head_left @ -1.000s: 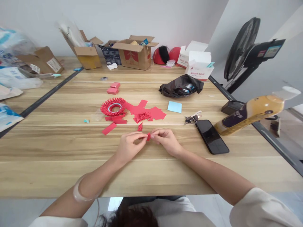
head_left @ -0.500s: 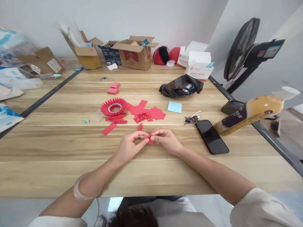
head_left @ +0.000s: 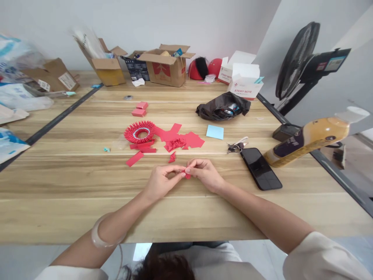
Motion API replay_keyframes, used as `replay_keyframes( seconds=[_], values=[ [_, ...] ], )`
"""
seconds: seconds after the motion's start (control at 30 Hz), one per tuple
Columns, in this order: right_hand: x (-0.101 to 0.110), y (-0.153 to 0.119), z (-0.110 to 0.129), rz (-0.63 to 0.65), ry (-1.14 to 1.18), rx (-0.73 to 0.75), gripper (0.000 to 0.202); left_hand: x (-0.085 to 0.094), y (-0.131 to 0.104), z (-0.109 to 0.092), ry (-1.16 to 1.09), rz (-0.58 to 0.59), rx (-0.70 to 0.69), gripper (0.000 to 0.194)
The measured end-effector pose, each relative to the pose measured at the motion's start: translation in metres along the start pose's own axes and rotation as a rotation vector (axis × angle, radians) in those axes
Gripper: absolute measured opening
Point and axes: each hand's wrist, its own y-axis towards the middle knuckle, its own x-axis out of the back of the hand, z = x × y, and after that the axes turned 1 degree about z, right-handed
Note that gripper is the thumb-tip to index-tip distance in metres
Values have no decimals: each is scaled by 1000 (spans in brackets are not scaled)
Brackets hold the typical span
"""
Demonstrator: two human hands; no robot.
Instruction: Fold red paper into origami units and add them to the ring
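Between my fingertips is a small piece of red paper, mostly covered by the fingers. My left hand pinches its left side, and my right hand pinches it from the right. Just beyond the hands lies a small folded red paper piece. Farther off, a ring of folded red paper with a light blue inner band rests on the table. Red paper strips lie in front of it. To its right are flat red sheets and a heap of folded red pieces.
A blue sticky-note pad, keys and a black phone lie to the right, near a leaning yellow bottle. A black bag is farther back. Cardboard boxes line the wall; a fan stands at right.
My left hand's fingers have straightened slightly, and the held paper has shifted a little to the right. The small folded piece beyond the hands is now less covered.
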Motion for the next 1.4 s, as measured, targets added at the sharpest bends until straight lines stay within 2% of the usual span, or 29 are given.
replay_keyframes(
  seconds=[0.27,0.5,0.6,0.97,1.4],
  values=[
    [-2,-1,0,-44,-51,-19,23,-2,2,-5,-92,15,100,16],
    [4,1,-3,-20,-73,-60,21,-2,4,0,-213,-99,189,19],
    [5,2,-4,-22,-77,-54,21,-1,5,0,-230,-115,182,21],
    [8,4,1,79,21,-111,13,1,5,1,-277,-49,145,16],
    [5,2,-2,-15,-103,-75,12,0,3,5,-115,-70,71,16]
  ],
)
